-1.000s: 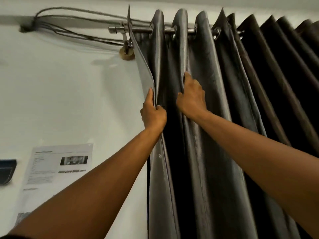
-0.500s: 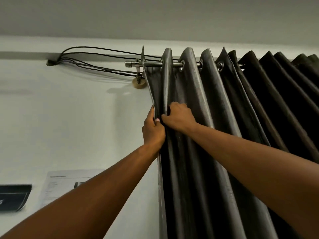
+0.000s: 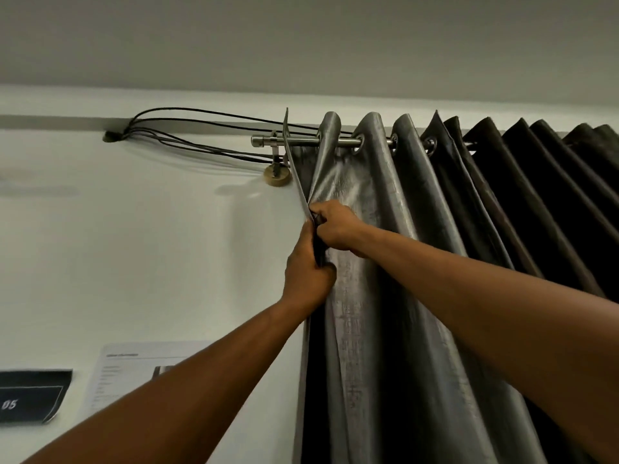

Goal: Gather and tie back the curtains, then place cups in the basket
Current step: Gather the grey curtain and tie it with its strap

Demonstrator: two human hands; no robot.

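A dark grey curtain hangs in folds from a metal rod by eyelets, filling the right half of the view. My left hand grips the curtain's leading left edge, fingers closed around the fabric. Just above and touching it, my right hand pinches the first folds together against that same edge. Both arms reach up from below. No cups or basket appear anywhere.
Black cables run along the white wall from a hole to the rod's bracket. A printed sheet and a dark label hang on the wall at lower left. The ceiling fills the top.
My right hand has moved left from a fold further along until it meets my left hand at the curtain's edge, drawing the folds together. The view has tilted upward.
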